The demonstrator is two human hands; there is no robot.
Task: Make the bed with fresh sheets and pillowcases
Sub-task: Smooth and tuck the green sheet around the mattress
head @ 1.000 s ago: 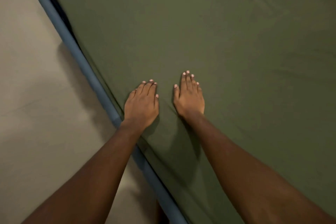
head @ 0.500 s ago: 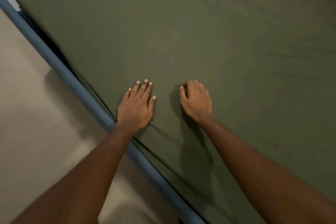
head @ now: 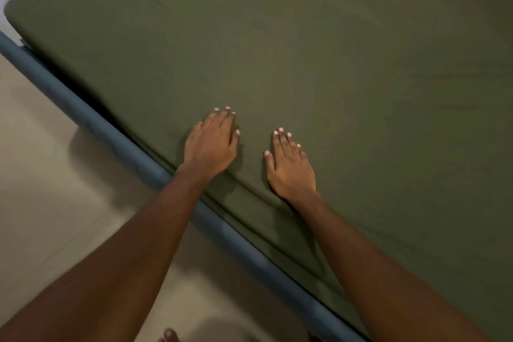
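Note:
An olive-green sheet [head: 319, 69] covers the mattress and fills most of the head view. It lies mostly smooth, with faint creases at the far top and small folds near the near edge. My left hand [head: 211, 144] lies flat on the sheet close to the mattress edge, fingers straight and together. A hand's width to its right, my right hand [head: 290, 168] also presses flat on the sheet, fingers extended. Neither hand holds anything.
A blue-grey bed frame rail [head: 116, 133] runs diagonally from the left edge to the bottom, right below the mattress. Pale tiled floor [head: 50, 203] lies to the left. A mattress corner [head: 14, 8] shows at the upper left. My toes [head: 168, 336] show at the bottom.
My right hand's fingers, curled half a second ago, are straight and flat again. The view has lifted, showing the mattress corner. Both hands stay near the edge.

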